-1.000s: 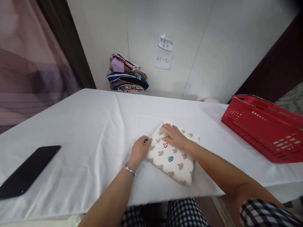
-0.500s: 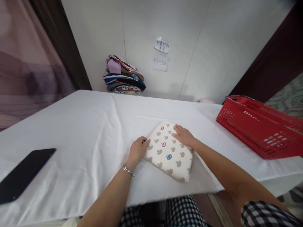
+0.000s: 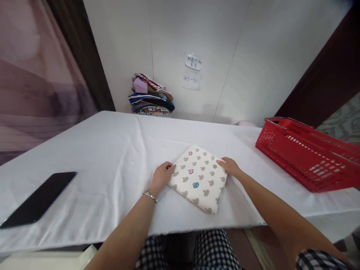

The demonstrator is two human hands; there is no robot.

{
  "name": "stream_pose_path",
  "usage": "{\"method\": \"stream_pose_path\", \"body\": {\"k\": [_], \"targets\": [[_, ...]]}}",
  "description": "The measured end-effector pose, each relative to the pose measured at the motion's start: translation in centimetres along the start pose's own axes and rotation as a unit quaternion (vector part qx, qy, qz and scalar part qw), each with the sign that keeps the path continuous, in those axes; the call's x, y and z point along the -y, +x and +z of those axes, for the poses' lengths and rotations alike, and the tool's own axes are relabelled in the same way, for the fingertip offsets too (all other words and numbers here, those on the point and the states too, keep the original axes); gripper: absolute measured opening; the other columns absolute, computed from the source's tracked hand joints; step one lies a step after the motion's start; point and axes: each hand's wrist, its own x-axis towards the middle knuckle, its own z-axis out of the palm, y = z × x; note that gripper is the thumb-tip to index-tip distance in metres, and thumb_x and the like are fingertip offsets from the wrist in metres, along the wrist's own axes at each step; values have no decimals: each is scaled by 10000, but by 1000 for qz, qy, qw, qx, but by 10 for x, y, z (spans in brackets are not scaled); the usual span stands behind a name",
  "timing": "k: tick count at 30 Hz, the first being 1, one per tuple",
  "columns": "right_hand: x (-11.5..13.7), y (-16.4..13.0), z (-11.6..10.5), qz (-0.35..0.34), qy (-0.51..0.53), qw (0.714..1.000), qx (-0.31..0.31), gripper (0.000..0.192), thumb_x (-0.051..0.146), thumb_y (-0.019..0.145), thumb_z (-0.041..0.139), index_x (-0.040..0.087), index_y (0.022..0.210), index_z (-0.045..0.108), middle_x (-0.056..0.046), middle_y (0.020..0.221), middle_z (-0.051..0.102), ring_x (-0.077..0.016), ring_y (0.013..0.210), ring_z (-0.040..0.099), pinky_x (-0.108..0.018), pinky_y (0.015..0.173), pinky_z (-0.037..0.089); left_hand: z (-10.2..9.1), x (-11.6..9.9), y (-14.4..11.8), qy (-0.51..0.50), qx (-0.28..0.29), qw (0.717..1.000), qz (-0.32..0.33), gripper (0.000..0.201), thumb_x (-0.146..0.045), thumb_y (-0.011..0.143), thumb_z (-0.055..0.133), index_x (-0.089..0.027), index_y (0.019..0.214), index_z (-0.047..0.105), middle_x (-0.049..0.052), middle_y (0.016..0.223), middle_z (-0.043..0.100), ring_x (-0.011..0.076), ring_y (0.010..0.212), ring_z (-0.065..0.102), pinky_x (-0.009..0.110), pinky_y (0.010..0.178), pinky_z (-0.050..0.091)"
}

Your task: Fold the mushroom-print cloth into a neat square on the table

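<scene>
Soft printed cloth [image 3: 198, 179], matt white tablecloth [image 3: 107, 157], perforated plastic basket [image 3: 306, 157].

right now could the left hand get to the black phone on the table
Probably yes: the left hand rests at the folded cloth's left edge, and only bare white tablecloth lies between it and the phone.

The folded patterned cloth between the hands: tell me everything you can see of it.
The folded cloth is cream-white with rows of small tan mushroom-like shapes, a few in red, blue and green. It looks like soft fabric, folded into a flat, thick, roughly square pad. It lies turned at an angle on the white tablecloth near the front edge. The left hand touches its left edge and the right hand its right corner.
</scene>
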Motion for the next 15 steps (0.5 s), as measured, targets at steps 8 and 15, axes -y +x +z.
{"method": "stream_pose_path", "body": {"k": [8, 15], "targets": [[48, 61, -39, -99, -29, 988, -116, 450, 386, 799, 545, 170, 1194, 545, -121, 1240, 522, -273, 1139, 492, -377, 926, 392, 45, -23, -42, 8, -6, 1000, 20, 344, -442, 789, 522, -213, 1042, 572, 25, 884, 661, 163, 754, 590, 270, 699, 431], [93, 0, 6, -232, -36, 971, -43, 411, 372, 810, 544, 237, 1198, 546, -68, 1274, 538, -249, 1177, 476, -370, 970, 371, 59, -23, -57, -33, -8, 998, 45, 346, -419, 809, 506, -207, 1081, 535, 3, 830, 653, 133, 708, 593, 245, 682, 444]]}}
